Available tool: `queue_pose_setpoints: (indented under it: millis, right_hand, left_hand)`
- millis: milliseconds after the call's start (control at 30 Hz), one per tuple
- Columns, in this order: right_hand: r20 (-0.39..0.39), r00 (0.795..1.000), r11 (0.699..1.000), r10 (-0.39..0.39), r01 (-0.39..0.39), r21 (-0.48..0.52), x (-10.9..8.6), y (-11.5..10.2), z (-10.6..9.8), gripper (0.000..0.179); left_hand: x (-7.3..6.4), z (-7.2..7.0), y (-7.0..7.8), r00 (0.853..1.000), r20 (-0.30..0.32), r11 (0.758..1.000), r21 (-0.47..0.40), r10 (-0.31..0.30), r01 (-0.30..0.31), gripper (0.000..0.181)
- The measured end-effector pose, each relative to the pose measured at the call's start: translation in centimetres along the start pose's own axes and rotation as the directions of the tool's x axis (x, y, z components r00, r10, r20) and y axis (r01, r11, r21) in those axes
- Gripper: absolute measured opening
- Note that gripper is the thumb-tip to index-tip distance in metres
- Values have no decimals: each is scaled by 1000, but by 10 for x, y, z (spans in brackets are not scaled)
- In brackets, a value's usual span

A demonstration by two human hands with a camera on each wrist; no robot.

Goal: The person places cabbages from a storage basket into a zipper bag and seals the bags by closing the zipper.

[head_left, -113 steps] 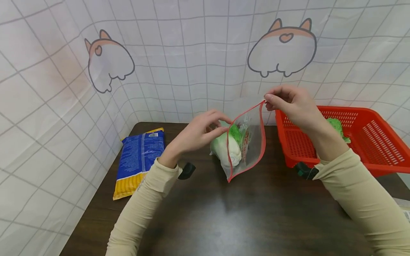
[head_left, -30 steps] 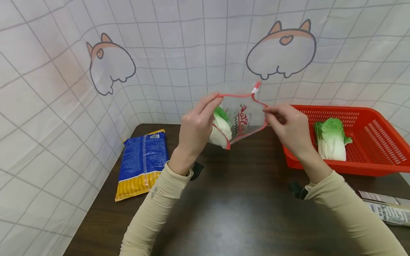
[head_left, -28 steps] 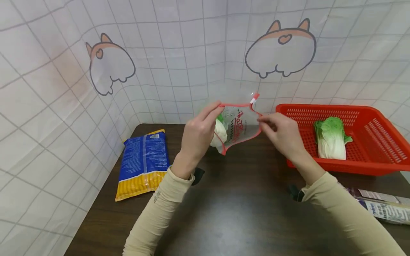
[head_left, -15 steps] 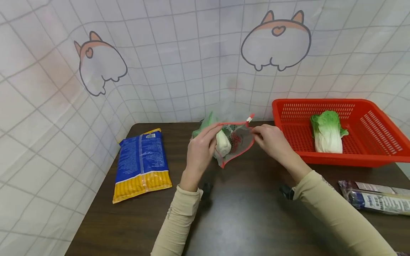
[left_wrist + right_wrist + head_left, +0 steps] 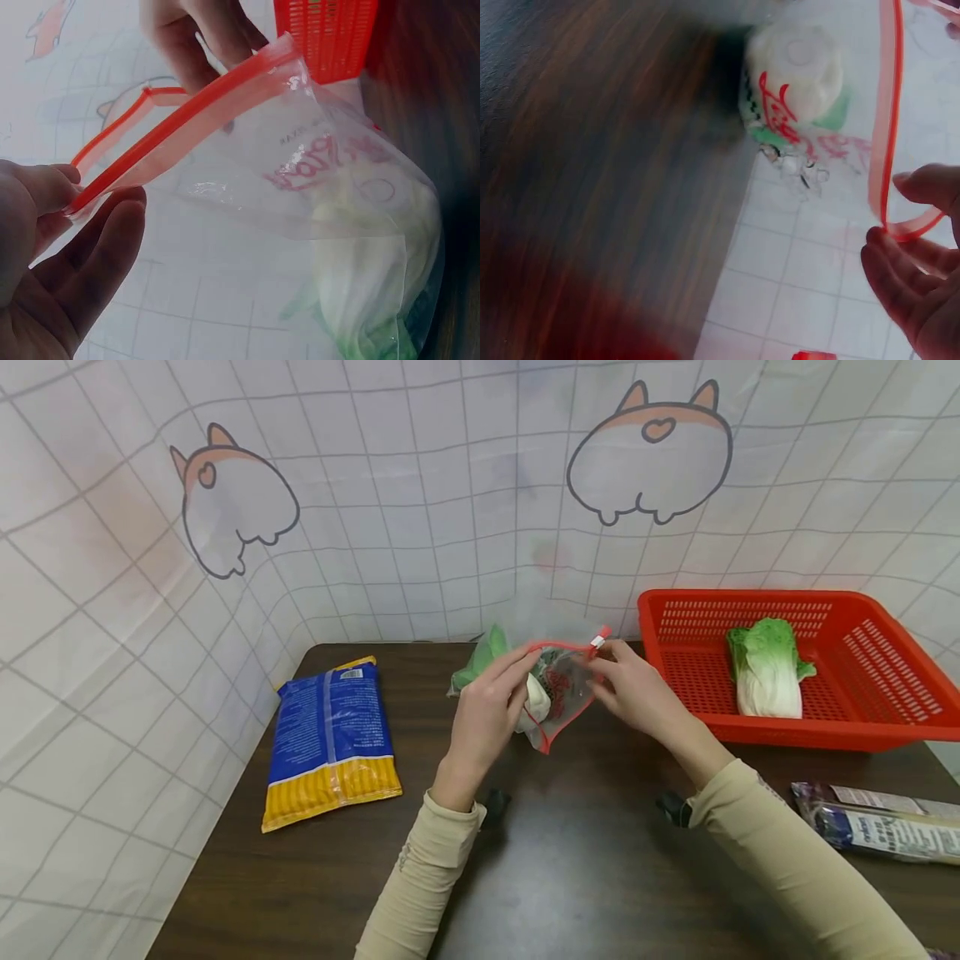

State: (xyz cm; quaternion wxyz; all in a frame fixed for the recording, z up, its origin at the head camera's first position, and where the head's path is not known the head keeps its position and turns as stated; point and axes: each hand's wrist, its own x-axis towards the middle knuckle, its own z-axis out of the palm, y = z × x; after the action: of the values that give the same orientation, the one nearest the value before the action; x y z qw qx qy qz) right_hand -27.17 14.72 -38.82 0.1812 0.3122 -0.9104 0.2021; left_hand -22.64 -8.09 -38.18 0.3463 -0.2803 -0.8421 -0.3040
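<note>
A clear zip bag [image 5: 572, 700] with red printing and a red zip edge stands mouth-open between my hands at the back middle of the table. Inside lies a small napa cabbage [image 5: 367, 277], its white base toward the mouth and green leaves at the far end. My left hand [image 5: 486, 710] pinches the left part of the red rim; the left wrist view shows thumb and fingers on it. My right hand [image 5: 636, 690] is at the right rim beside the white slider [image 5: 597, 642]. In the right wrist view its thumb and fingertips [image 5: 889, 259] lie either side of the red edge.
A red basket [image 5: 870, 737] at the back right holds another napa cabbage [image 5: 768, 670]. At left lies a blue and yellow packet [image 5: 330, 743]. Long wrapped packages [image 5: 892, 827] rest at the right edge. A white gridded curtain [image 5: 450, 510] hangs behind the dark table [image 5: 570, 860].
The bag has been lowered from a raised position toward the table, both hands moving down with it. My right hand has shifted up along the rim to the slider.
</note>
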Motion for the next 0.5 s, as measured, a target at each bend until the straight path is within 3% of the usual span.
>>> queue_pose_setpoints:
  millis: [100, 267, 400, 500]
  right_hand:
    - [18, 1000, 999, 14, -14, -36, -3, 1, 0, 33]
    - [-28, 994, 990, 103, -105, -92, -5, 3, -2, 22]
    - [-81, 995, 994, 62, -69, -89, 3, 5, -2, 22]
    - [-72, 997, 997, 34, -39, -72, 12, 7, 0, 27]
  left_hand:
    - [0, 2, 2, 1000, -14, 1000, -7, -14, 14, 35]
    - [1, 4, 5, 995, -84, 999, 8, -48, 49, 32]
    - [1, 2, 10, 991, -122, 998, 29, -48, 51, 32]
    - [2, 0, 17, 992, -124, 998, 49, -21, 28, 33]
